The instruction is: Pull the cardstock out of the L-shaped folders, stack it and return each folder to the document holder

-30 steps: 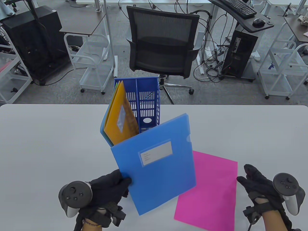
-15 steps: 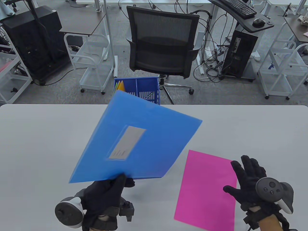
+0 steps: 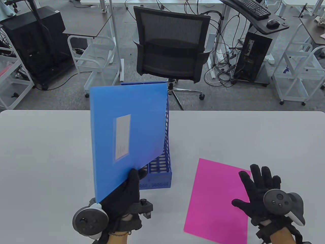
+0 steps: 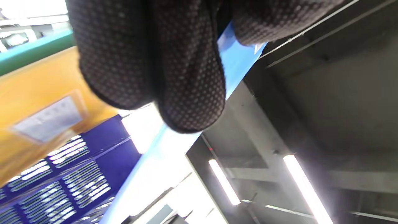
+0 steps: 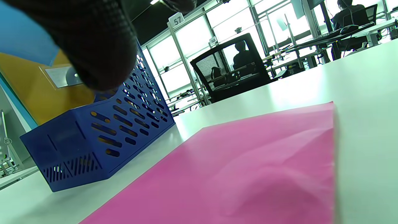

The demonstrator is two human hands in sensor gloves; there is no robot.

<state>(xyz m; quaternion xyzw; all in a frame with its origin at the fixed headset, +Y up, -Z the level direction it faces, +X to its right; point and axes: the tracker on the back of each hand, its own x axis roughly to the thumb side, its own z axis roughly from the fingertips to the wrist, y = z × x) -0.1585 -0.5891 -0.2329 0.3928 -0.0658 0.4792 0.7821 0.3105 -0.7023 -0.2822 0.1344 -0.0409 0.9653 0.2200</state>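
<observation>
My left hand [image 3: 127, 193] pinches the lower edge of a blue L-shaped folder [image 3: 127, 134] and holds it upright, in front of the blue document holder [image 3: 161, 172]. The folder hides most of the holder in the table view. An orange folder [image 5: 40, 93] stands in the holder, seen in the right wrist view. In the left wrist view my fingers [image 4: 174, 71] grip the blue folder's edge [image 4: 236, 59]. A pink cardstock sheet [image 3: 218, 200] lies flat on the table at the right. My right hand [image 3: 259, 188] rests with its fingers spread on the sheet's right edge.
The white table [image 3: 45, 157] stretches wide on both sides. A black office chair [image 3: 172, 45] stands beyond the far edge. White carts and desks with computers fill the floor behind.
My left hand has swung the blue folder from a tilted pose to upright and carried it up to the holder. The right hand moved forward onto the pink sheet's edge.
</observation>
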